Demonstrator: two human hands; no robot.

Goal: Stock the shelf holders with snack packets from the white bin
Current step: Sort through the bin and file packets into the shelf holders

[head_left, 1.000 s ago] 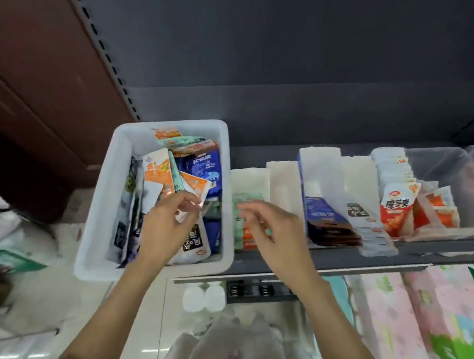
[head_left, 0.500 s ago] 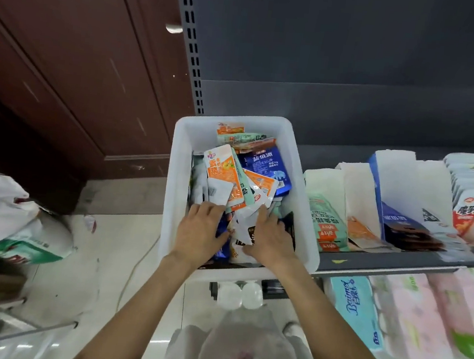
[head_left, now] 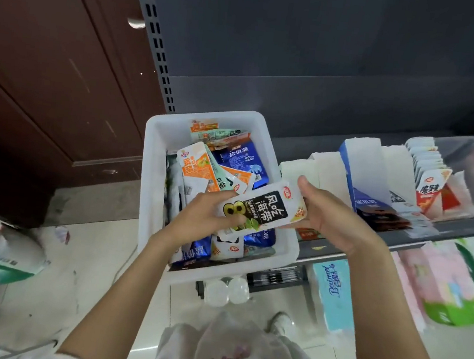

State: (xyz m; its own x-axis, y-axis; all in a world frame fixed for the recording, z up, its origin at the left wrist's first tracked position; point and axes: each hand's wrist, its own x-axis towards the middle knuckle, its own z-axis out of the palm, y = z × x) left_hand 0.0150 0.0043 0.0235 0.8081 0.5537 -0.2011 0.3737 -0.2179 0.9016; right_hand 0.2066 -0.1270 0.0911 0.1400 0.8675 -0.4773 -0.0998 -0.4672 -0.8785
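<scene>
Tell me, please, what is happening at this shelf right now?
A person is restocking snacks. Both hands hold one black-and-white packet just above the white bin: the left hand grips its near end, the right hand its far end. The bin, full of mixed packets, sits at the left end of the shelf. The white holders to its right are partly filled; this packet is not yet in one.

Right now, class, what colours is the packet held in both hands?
White packet with a black label, head view.

place: shop | signs: slotted gondola shelf [head_left: 399, 240], stocked snack holders [head_left: 376, 176], tissue packs [head_left: 332, 294]
</scene>
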